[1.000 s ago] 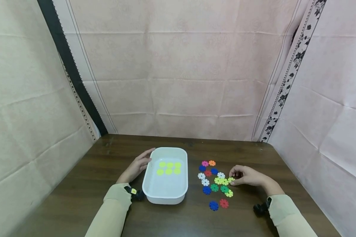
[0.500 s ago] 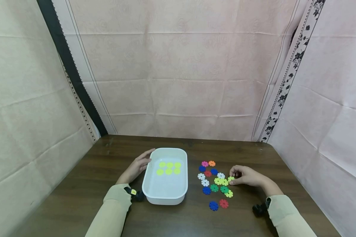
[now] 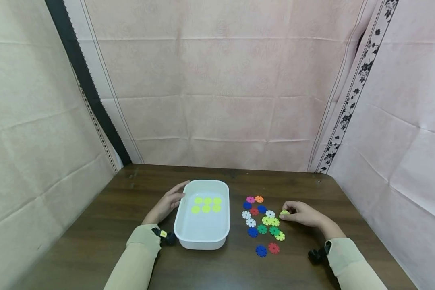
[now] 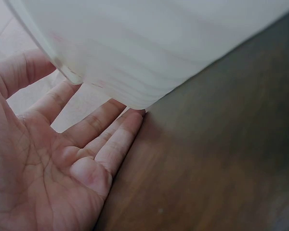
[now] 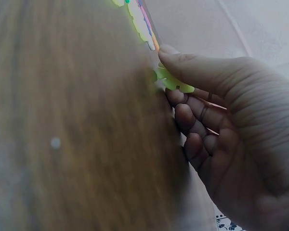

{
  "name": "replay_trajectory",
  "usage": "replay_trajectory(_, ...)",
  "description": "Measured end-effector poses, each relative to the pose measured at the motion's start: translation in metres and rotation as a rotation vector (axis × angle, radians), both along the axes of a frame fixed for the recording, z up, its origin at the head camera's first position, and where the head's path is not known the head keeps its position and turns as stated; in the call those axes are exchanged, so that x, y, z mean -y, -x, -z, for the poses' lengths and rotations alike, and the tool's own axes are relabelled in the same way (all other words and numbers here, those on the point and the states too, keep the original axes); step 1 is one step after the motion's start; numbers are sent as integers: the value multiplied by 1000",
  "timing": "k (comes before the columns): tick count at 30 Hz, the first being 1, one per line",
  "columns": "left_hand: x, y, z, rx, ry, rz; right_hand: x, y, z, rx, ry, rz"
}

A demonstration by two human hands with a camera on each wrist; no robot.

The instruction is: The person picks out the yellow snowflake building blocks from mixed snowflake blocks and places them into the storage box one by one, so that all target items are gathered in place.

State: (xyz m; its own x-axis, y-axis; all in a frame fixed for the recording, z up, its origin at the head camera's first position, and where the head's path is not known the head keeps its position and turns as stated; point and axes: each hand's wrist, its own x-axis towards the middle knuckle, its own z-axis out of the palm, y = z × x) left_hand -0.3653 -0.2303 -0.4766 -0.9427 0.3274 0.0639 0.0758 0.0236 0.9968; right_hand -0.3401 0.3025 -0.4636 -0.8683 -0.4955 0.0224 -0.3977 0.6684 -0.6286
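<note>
A white tub (image 3: 202, 231) stands at the table's middle, with several yellow-green discs (image 3: 206, 209) in two rows inside. The left hand (image 3: 165, 206) rests against its left side; in the left wrist view the fingers of the left hand (image 4: 53, 144) are extended and touch the tub wall (image 4: 130, 48). The right hand (image 3: 304, 214) pinches a yellow-green flower disc (image 3: 284, 212), right of the loose pieces; the right wrist view shows that disc (image 5: 172, 82) between thumb and index finger of the right hand (image 5: 231, 115), the other fingers curled.
Between tub and right hand lie several flower discs: blue (image 3: 261, 251), red (image 3: 274, 248), green (image 3: 262, 229), white (image 3: 246, 215), pink (image 3: 250, 199), orange (image 3: 259, 199) and yellow-green (image 3: 280, 236). Cloth hangs behind the brown table (image 3: 203, 274) and on both sides.
The right hand has lifted the yellow-green disc off the table beside the other yellow-green ones and moved it slightly away from the wearer. The left hand and the tub have stayed put.
</note>
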Motion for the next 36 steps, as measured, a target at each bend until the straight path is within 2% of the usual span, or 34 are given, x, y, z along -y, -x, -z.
replay_trajectory(7,0,1,0,-4,-9,2,0,1,-2,-3,-4,-12)
replay_trajectory(15,-2,3,-2,-10,0,-4,6,5,-9,-51,21,-60)
replay_trajectory(19,-2,4,1,8,3,-17,12,4,-14,-34,49,-88)
replay_trajectory(24,-1,3,3,4,19,-19,22,1,-19,-45,59,-116)
replay_trajectory(30,-2,0,-1,1,18,-23,42,3,-31,-55,73,-119)
replay_trajectory(36,-3,-1,0,0,9,-20,65,10,-38,-55,70,-150)
